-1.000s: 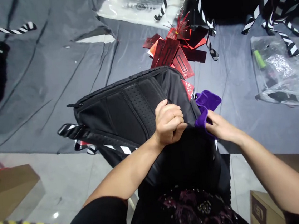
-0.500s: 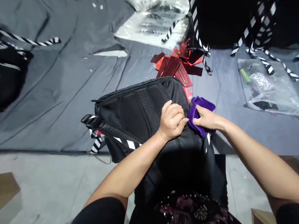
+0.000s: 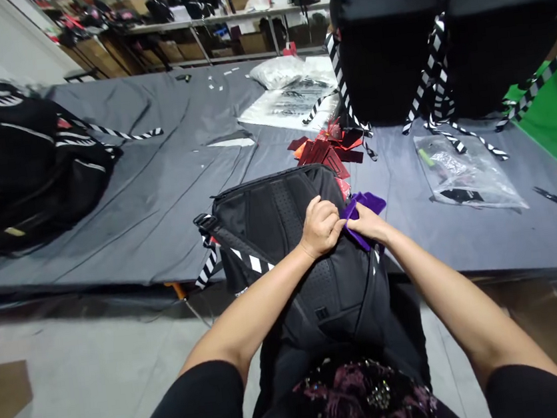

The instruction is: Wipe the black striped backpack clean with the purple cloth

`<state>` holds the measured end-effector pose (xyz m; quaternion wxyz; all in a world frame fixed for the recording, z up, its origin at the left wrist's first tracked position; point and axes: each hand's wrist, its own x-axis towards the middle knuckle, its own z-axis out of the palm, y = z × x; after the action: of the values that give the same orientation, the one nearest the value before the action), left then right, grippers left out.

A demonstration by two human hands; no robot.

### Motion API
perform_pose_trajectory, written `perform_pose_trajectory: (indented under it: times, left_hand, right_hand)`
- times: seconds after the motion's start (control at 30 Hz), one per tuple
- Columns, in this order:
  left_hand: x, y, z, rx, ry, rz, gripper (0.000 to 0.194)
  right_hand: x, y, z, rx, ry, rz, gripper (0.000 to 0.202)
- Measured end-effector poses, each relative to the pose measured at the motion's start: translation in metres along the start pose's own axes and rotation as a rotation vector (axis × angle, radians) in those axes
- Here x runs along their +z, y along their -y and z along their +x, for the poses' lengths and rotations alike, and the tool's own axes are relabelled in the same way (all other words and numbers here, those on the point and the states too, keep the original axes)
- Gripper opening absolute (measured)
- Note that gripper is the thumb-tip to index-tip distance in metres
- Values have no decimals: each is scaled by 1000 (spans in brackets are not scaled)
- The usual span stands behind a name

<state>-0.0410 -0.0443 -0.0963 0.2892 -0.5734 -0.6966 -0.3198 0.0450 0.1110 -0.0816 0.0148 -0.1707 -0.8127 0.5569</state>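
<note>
A black backpack (image 3: 249,216) lies tilted at the table's front edge, its padded back panel and straps facing up. My left hand (image 3: 321,226) rests over the panel with its fingers curled; what is pinched in them, if anything, is hidden. My right hand (image 3: 366,222) grips a bunched purple cloth (image 3: 373,203) against the backpack's right edge. Thumb and fingers press into the cloth, close beside my left hand's fingertips. A black-and-white striped strap end (image 3: 207,269) hangs off the left side.
Red tags (image 3: 325,150) are heaped behind the backpack on the grey-covered table (image 3: 157,203). More black bags (image 3: 27,170) stand at left and large black bags (image 3: 443,63) at back right. Plastic packets (image 3: 470,174), black snips (image 3: 555,197) and white bags (image 3: 290,97) lie about.
The camera has tipped up, bringing the far shelves into view. Both hands stay at the backpack's right edge, the right one still holding the purple cloth.
</note>
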Motion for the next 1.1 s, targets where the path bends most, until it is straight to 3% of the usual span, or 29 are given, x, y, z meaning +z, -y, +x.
perform_pose_trajectory:
  times: [0.17, 0.3, 0.37, 0.47, 0.57, 0.8, 1.0, 1.1]
  left_hand:
    - [-36, 14, 19, 251, 324, 77, 27]
    - [-74, 7, 31, 346, 495, 150, 29]
    - [-90, -4, 33, 365, 518, 218, 28]
    - [-108, -21, 32, 394, 464, 318, 28]
    - [-121, -33, 28, 405, 407, 363, 27]
    - [-132, -41, 24, 371, 369, 407, 30]
    - [-119, -28, 24, 324, 397, 327, 24]
    - [-108, -20, 22, 233, 365, 206, 21]
  right_hand:
    - [-5, -10, -29, -57, 52, 91, 46]
    - [-11, -17, -50, -75, -128, 382, 32]
    - [-11, -17, -55, -57, -272, 507, 31]
    - [-9, -11, -60, -35, -418, 716, 29]
    - [-7, -1, -63, -4, -426, 869, 27]
    - [-2, 15, -71, -23, -388, 894, 25]
    - [9, 32, -94, -173, -478, 675, 19]
    - [13, 29, -99, -167, -519, 567, 21]
